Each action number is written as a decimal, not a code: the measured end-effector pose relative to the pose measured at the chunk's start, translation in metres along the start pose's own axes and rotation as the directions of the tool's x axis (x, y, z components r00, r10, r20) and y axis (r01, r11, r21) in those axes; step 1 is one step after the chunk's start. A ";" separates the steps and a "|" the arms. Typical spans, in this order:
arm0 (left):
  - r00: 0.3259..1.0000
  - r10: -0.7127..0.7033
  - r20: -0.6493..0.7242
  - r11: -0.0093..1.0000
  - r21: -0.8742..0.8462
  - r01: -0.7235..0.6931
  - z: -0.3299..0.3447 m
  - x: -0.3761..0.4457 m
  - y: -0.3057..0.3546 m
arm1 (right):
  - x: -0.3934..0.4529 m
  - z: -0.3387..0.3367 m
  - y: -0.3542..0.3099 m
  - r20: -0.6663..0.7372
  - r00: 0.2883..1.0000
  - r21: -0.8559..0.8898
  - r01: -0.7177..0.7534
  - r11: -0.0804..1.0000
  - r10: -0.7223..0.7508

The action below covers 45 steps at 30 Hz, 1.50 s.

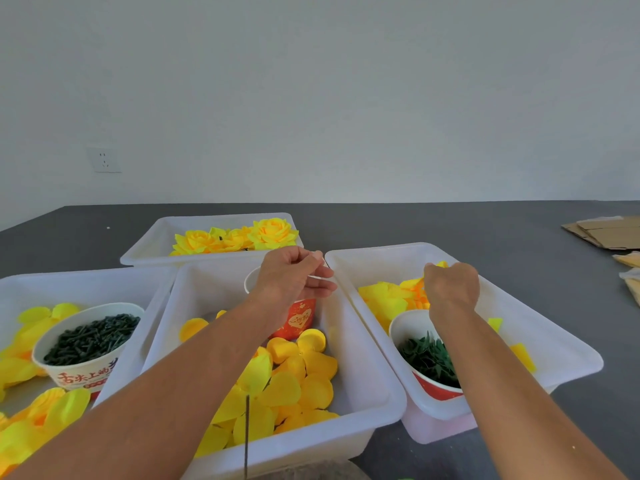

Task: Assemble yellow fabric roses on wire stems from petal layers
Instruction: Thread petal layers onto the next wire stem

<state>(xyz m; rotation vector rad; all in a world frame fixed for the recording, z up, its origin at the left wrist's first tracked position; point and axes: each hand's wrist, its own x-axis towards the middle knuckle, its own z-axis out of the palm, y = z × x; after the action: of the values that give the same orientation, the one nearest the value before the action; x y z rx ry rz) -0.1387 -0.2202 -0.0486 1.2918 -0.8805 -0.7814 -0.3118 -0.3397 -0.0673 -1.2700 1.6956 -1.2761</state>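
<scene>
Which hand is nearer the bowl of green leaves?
Right. The right hand reaches into the petals just beyond the bowl of green leaves; the left hand hovers over the neighbouring middle bin.

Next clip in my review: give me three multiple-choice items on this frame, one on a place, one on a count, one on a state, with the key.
1. Where do the finished roses lie?
A. in the far tub
B. in the right tub
C. on the cardboard

2. How many white tubs are on the table?
A. two
B. four
C. six

3. What is the right hand doing?
A. resting flat on the table
B. gripping a paper bowl
C. pinching yellow petals in the right tub

Key: 1 A, the roses sit in the tub nearest the wall. 2 B, one far, three near. 3 C, its fingers close on petals above that tub's pile.
</scene>
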 end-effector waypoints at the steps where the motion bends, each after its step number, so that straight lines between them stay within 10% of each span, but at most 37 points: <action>1: 1.000 0.004 0.002 1.000 0.001 -0.004 0.000 0.000 0.001 | 0.000 -0.001 -0.001 0.001 1.000 -0.065 0.009 0.998 -0.009; 8: 0.998 0.058 -0.034 0.997 0.052 -0.056 -0.004 -0.004 0.010 | -0.017 0.001 -0.008 -0.021 0.953 -0.402 0.270 0.875 -0.303; 17: 0.995 0.092 -0.044 0.995 0.053 -0.090 -0.017 -0.014 0.038 | -0.060 -0.003 -0.046 0.429 0.612 0.013 0.731 0.682 -0.664; 21: 0.992 0.091 -0.090 0.995 0.046 -0.087 -0.037 -0.028 0.042 | -0.104 0.009 -0.058 0.549 0.484 0.177 0.730 0.661 -0.682; 28: 0.975 0.109 -0.195 0.956 0.289 -0.049 -0.106 -0.061 0.040 | -0.158 0.047 -0.031 0.670 0.490 0.303 0.505 0.808 -0.557; 31: 0.946 0.188 -0.266 0.824 0.567 -0.004 -0.151 -0.068 0.040 | -0.166 0.055 -0.021 0.737 0.456 0.305 0.435 0.847 -0.499; 38: 0.964 0.028 -0.264 0.093 0.961 0.261 -0.221 -0.069 0.022 | -0.168 0.064 -0.015 0.816 0.342 0.231 0.545 0.806 -0.465; 45: 0.966 -0.017 -0.256 0.044 0.966 0.257 -0.220 -0.057 0.003 | -0.168 0.065 -0.016 0.824 0.330 0.208 0.579 0.788 -0.460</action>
<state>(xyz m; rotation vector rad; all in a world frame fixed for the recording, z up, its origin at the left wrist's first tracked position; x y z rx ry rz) 0.0292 -0.0680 -0.0646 2.7413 -1.2060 0.0218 -0.1962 -0.2014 -0.0804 -2.1742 0.6171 -0.5761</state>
